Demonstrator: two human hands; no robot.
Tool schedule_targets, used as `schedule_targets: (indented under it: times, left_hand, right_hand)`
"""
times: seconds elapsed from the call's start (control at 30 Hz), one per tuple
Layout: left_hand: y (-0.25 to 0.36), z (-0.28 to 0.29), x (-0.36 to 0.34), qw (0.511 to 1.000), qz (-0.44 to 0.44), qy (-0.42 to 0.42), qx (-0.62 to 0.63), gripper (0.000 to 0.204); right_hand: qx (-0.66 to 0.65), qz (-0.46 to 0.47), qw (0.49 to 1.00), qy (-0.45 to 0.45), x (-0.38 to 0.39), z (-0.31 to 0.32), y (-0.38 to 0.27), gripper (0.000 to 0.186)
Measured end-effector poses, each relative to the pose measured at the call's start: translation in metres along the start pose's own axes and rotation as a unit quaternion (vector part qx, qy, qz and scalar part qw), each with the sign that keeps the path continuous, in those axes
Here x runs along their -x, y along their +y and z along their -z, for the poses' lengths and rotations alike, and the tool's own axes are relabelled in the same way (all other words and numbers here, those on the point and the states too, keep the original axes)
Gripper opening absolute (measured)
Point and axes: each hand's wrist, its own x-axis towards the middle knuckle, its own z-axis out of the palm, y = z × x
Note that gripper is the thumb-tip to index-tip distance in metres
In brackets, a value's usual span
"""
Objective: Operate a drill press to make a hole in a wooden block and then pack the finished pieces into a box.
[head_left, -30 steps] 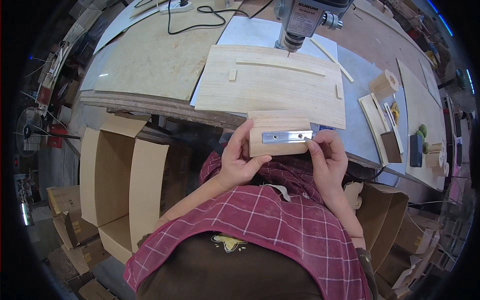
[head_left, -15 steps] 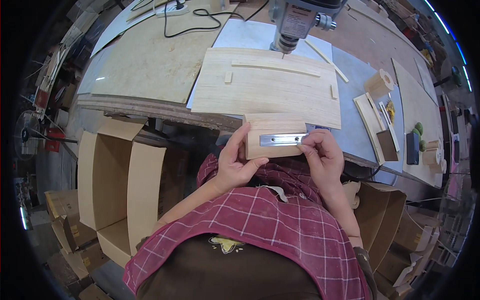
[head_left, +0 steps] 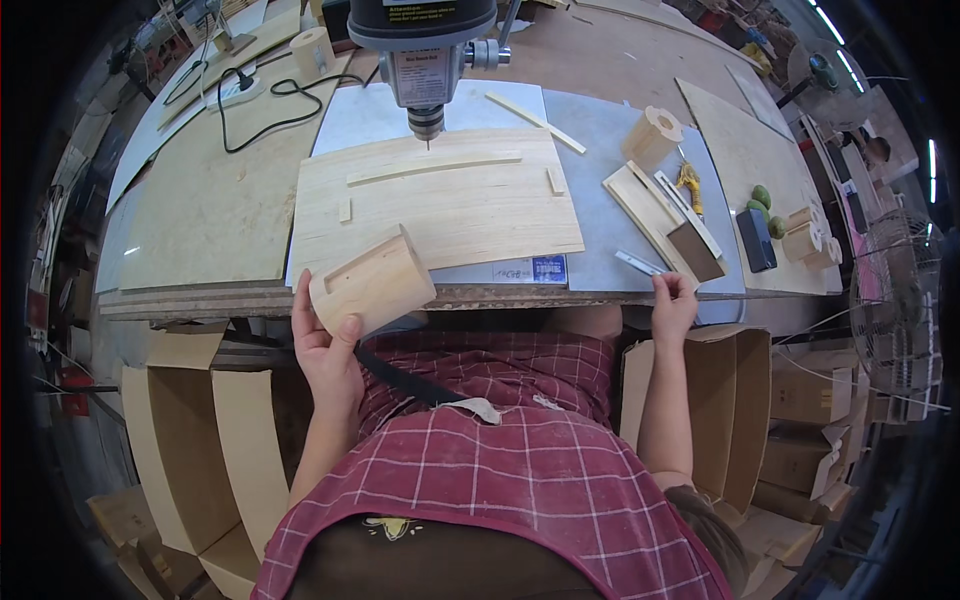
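My left hand (head_left: 325,345) grips a pale wooden block (head_left: 385,285) with rounded sides and a long slot cut in its face. The block is tilted just in front of the table edge, below a pale wooden board (head_left: 450,215). Over at the right, my right hand (head_left: 673,300) pinches one end of a narrow metal plate (head_left: 640,263) above the blue-grey sheet, close to a wooden strip piece (head_left: 650,215). Beyond the board hangs a drill press head (head_left: 420,70), its thin bit pointing down at the board.
Thin wooden strips (head_left: 435,168) lie on the board. A scalloped wooden cylinder (head_left: 653,137), a yellow-handled tool (head_left: 690,180) and a dark box (head_left: 757,240) stand to the right. A black cable (head_left: 262,130) crosses the left table. Open cardboard boxes (head_left: 245,440) flank my lap.
The metal plate has left the block's slot and moved right in my right hand. My left hand has carried the block left and tilted it. The view has shifted rightward.
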Motion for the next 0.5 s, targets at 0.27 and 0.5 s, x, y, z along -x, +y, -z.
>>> schedule_targets:
  times: [0.27,0.5]
  left_hand:
    - [0.007,-0.003,-0.004,1.000,-0.006,0.000,0.005,0.070]
    - [0.011,0.000,-0.006,0.999,0.017,-0.030,-0.024,0.070]
  right_hand:
    - [0.169,0.098,0.979,-0.057,-0.010,-0.018,-0.005,0.016]
    - [0.439,0.290,0.807,0.268,-0.053,0.049,-0.039,0.032]
